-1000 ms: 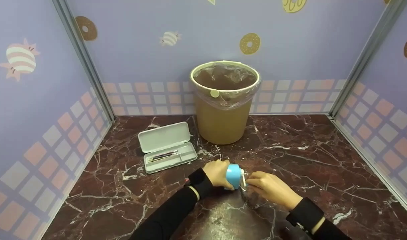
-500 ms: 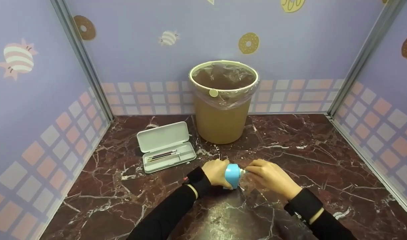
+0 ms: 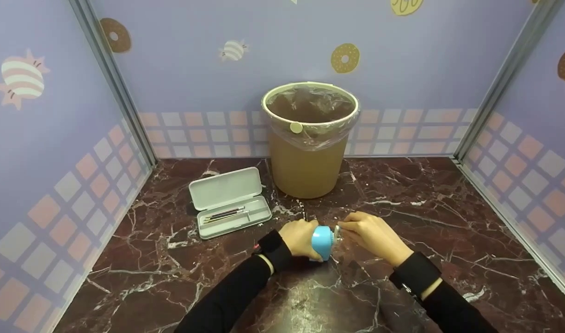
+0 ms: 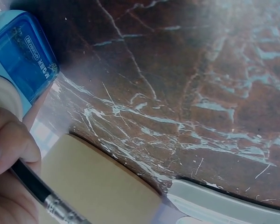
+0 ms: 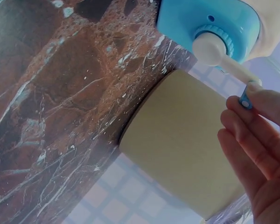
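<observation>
My left hand (image 3: 297,238) grips a light-blue, hand-cranked pencil sharpener (image 3: 322,243) low over the marbled tabletop. In the left wrist view, its curled fingers also hold a dark pencil (image 4: 31,183) with a silver ferrule, right at the sharpener's cream-coloured front ring. Bits of shavings show inside the clear blue drawer (image 4: 25,46). On the sharpener's other side, my right hand (image 3: 372,233) pinches the small blue knob (image 5: 245,100) at the end of the white crank (image 5: 235,69) between thumb and fingers. The crank points away from me.
Behind the hands stands a tan bin (image 3: 308,166) with a clear plastic liner, near the back wall. A pale pencil case (image 3: 227,189) lies open to the left, holding several pencils (image 3: 224,215). Patterned walls enclose the table on three sides.
The right hand has swung the crank round from pointing toward me to pointing away, moving up and away from me. The left hand has kept its hold on the sharpener with little movement.
</observation>
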{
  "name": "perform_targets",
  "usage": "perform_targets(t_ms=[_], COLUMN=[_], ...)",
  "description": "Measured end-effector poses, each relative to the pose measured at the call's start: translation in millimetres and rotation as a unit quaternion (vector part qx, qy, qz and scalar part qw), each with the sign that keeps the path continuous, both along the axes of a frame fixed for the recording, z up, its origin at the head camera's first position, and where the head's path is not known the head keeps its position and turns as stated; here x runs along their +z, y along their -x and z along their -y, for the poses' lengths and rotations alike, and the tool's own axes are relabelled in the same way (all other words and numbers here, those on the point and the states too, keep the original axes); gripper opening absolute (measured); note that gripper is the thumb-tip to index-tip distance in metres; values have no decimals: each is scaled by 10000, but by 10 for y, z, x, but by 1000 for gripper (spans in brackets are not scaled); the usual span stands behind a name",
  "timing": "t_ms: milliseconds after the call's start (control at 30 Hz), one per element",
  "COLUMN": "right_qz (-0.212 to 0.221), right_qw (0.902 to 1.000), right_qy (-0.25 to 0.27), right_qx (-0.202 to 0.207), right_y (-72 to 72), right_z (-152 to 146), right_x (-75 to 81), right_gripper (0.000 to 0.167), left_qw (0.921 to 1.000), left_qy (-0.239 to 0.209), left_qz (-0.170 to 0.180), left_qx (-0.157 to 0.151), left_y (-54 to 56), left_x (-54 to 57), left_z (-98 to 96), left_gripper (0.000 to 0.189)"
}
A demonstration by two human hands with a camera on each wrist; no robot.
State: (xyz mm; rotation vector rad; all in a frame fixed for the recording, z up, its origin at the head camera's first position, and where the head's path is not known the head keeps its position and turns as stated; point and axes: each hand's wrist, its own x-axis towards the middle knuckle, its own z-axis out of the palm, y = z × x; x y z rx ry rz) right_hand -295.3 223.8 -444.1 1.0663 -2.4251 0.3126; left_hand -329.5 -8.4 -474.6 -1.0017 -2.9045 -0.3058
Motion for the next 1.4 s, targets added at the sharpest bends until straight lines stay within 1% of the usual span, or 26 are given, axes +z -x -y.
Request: perform_targets(t_ms=[133, 300, 433, 600, 733, 867, 1100, 1267, 1400], right_qz=[-83, -39, 22, 30, 33, 53, 348, 651, 820], right_qw=[9999, 9996, 9991, 9986, 9981, 9975, 9963, 9947, 9938], right_qy=[-35, -132, -231, -340, -432, -489, -460, -417, -453], right_qx=[-60, -238, -364, -412, -444, -508, -636, -682, -593], right_y=[54, 118, 163, 220, 261, 299, 354, 374, 379], right_z=[21, 59, 86, 112, 124, 141, 183, 194, 204], right_x=[17, 19, -6, -43, -72, -104, -222, -307, -356], right_gripper=[21, 19, 18, 16, 21, 21, 9, 10, 10], left_qw=[10000, 9999, 9999, 9999, 10000, 9999, 9999, 9998, 9998], left_qy=[-18, -25, -48, -62, -63, -95, -67, -53, -112], left_qz=[-29, -43, 11, 39, 23, -29, -65, -194, -186], left_qx=[-36, -90, -98, -82, -72, -66, -40, -26, -29], left_y=[4, 9, 2, -3, 3, 3, -8, 8, 14], left_x=[-4, -12, -10, -13, -25, -28, -30, -51, -66], left_z=[9, 19, 24, 23, 25, 27, 33, 31, 45], left_gripper=[71, 71, 70, 70, 69, 70, 71, 71, 71])
